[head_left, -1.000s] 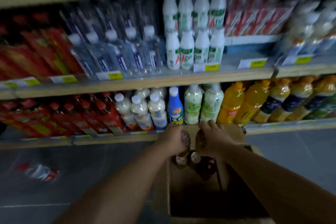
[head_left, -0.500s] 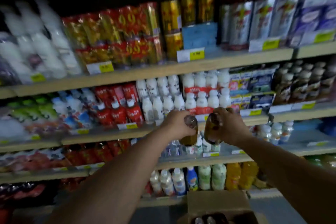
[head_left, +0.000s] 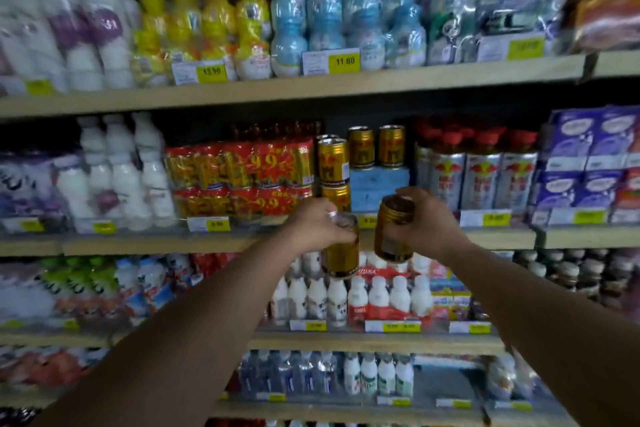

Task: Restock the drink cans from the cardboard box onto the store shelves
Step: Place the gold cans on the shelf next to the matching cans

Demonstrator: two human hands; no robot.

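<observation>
While I reach up toward the shelf (head_left: 207, 243), my left hand (head_left: 317, 224) has its fingers curled round the top of a gold can (head_left: 341, 255), held upright. My right hand (head_left: 431, 224) grips a second can (head_left: 394, 230), tilted, just beside it. Both hang before the shelf's edge, below the stacked cans (head_left: 334, 163).
</observation>
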